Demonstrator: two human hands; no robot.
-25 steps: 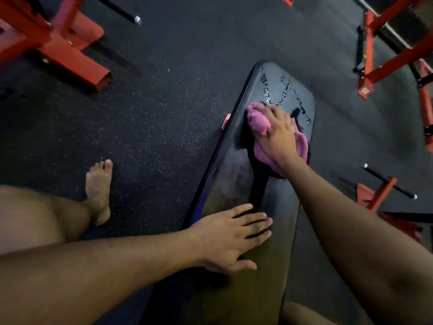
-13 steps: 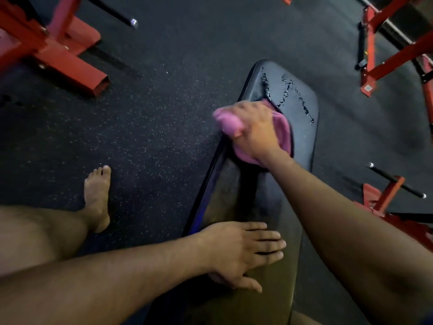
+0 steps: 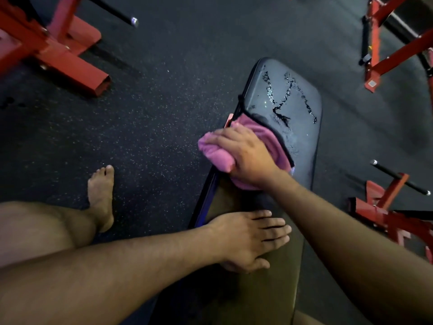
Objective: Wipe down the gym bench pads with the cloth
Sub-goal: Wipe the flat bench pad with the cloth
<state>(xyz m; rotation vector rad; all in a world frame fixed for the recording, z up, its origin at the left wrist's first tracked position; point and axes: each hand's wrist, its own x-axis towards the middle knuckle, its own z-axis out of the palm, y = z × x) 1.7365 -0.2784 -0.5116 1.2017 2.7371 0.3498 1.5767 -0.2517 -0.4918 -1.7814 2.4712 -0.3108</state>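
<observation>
Right hand (image 3: 248,158) presses a bunched pink cloth (image 3: 218,153) at the bench pad (image 3: 302,137) edge, left hand (image 3: 248,240) flat; streaks (image 3: 290,97) beyond remain unwiped.

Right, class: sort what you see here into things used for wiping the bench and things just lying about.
In use:
pink cloth
black bench pad
right hand
left hand

Lying about:
red rack frame
red stand
</observation>
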